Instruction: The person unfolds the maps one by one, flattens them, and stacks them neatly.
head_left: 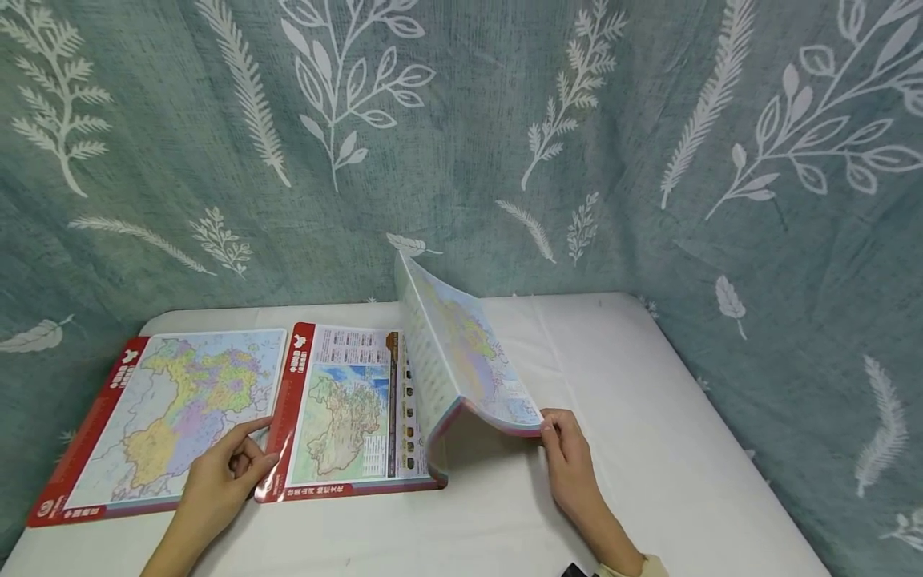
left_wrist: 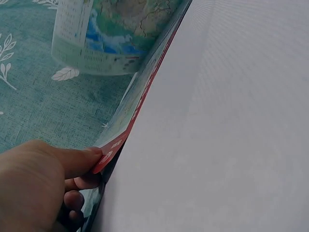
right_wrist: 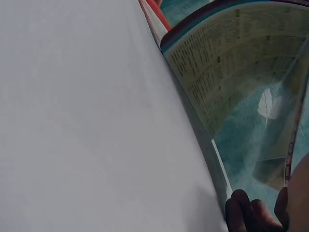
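A laminated folding map (head_left: 344,425) with a red left border lies partly opened in the middle of the table. Its right-hand panel (head_left: 497,377) bends up off the table in a tent shape, coloured map side facing right. My left hand (head_left: 216,473) pinches the map's lower left corner; in the left wrist view the thumb presses on the red corner (left_wrist: 108,153), fingers underneath. At the raised panel's near right corner, my right hand (head_left: 573,457) grips the edge between thumb and fingers. The panel's curved, text-printed underside (right_wrist: 207,67) shows in the right wrist view.
A second red-bordered map (head_left: 162,425) lies flat at the left, close beside the first, with the left index finger over its right edge. White cloth covers the table (head_left: 671,449). Behind hangs a green leaf-patterned curtain (head_left: 461,144). A small black object (head_left: 574,570) shows near the right sleeve.
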{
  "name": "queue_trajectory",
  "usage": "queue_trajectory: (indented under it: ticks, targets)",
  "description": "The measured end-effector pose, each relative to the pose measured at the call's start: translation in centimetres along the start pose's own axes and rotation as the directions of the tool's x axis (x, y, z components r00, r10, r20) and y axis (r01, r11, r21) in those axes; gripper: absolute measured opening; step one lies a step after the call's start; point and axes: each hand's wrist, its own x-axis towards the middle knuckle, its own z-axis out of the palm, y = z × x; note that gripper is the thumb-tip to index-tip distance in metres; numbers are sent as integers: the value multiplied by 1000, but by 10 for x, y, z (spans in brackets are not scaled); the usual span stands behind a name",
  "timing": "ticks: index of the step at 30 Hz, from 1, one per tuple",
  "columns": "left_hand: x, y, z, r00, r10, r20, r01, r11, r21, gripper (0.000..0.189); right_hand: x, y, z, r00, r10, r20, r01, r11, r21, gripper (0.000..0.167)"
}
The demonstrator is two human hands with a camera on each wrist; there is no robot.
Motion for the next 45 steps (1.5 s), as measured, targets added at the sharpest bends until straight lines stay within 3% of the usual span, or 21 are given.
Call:
queue_trajectory:
  ticks: [2, 7, 15, 19, 26, 34, 45]
  targets:
    - [0, -1, 0, 1000, 8, -1, -8, 1000, 3, 48, 0, 4, -5, 1000, -18, -17, 17, 999, -48, 15]
    - [2, -3, 0, 999, 34, -3, -34, 999, -1, 49, 2, 11, -17, 999, 28, -22, -31, 991, -133, 16]
    - [1, -2, -1, 1000, 13, -3, -13, 1000, 6, 48, 6, 15, -26, 998, 59, 32, -57, 997, -50, 17]
    - [0, -2, -1, 1000, -7, -2, 7, 1000, 18, 48, 7, 16, -29, 999, 49, 20, -49, 999, -16, 16]
    - [0, -2, -1, 1000, -20, 0, 20, 1000, 20, 47, 8, 22, -34, 997, 72, -35, -76, 991, -109, 13]
    - [0, -3, 1, 1000, 5, -6, -5, 1000, 15, 47, 11, 30, -45, 993, 115, -2, -115, 992, 53, 22]
    - [1, -3, 0, 1000, -30, 9, 29, 999, 24, 46, 16, 38, -58, 990, 128, -54, -124, 990, 73, 23]
